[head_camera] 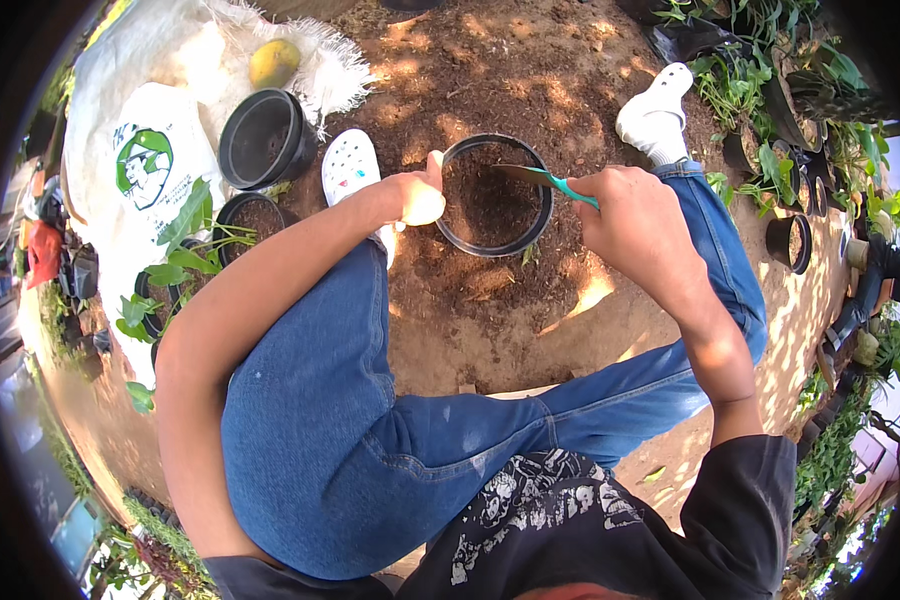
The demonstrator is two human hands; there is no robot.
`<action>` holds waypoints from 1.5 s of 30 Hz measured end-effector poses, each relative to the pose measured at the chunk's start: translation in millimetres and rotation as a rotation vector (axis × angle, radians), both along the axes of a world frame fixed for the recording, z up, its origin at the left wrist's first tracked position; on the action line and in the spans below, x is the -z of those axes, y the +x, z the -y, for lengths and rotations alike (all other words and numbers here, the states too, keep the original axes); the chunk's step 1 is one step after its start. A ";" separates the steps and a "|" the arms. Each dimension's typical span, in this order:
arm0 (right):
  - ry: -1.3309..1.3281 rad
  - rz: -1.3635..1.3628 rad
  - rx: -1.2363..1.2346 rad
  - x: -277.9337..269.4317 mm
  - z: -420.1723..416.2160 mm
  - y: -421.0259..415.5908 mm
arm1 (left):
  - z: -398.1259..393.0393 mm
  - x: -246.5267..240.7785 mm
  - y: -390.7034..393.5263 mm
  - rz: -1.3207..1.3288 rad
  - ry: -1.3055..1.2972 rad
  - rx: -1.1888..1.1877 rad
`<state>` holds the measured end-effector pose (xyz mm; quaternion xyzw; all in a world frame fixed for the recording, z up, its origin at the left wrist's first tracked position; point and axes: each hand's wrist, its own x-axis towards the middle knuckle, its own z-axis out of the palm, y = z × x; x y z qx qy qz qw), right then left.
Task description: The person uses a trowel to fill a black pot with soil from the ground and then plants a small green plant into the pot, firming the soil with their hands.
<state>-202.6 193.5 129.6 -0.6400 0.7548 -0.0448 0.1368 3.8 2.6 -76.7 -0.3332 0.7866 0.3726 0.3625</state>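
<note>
A round black plastic pot (546, 214) stands on the soil between my feet, with dark soil (487, 199) inside. My left hand (418, 193) is at its left rim, thumb raised along the outside; the rest of the fingers are partly hidden. In my right hand (630, 214) is the turquoise handle of a hand trowel (536, 176). Its brownish blade reaches over the right rim into the pot, and the tip is close to the soil. Whether the blade touches the soil, I cannot tell.
Left of my foot stand an empty-looking black pot (259, 139), a soil-filled pot (253, 214) and a leafy potted plant (184, 262). A white woven sack (172, 52) lies behind them, bearing a yellowish round fruit (275, 63). Potted plants (776, 169) line the right side.
</note>
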 end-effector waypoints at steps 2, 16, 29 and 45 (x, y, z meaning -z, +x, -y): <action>0.048 -0.006 0.012 -0.7 4.0 4.3 | 5.6 15.4 3.0 -0.046 -0.112 0.372; 0.098 0.053 -0.202 14.4 -9.0 3.9 | 5.1 3.6 -6.1 0.003 -0.272 0.961; -0.039 0.016 -0.319 90.9 -24.1 27.8 | 12.8 22.9 16.5 -0.006 -0.106 0.398; -0.182 -0.006 -0.182 55.2 -5.8 15.2 | 3.0 -17.4 -6.6 -0.056 -0.109 0.532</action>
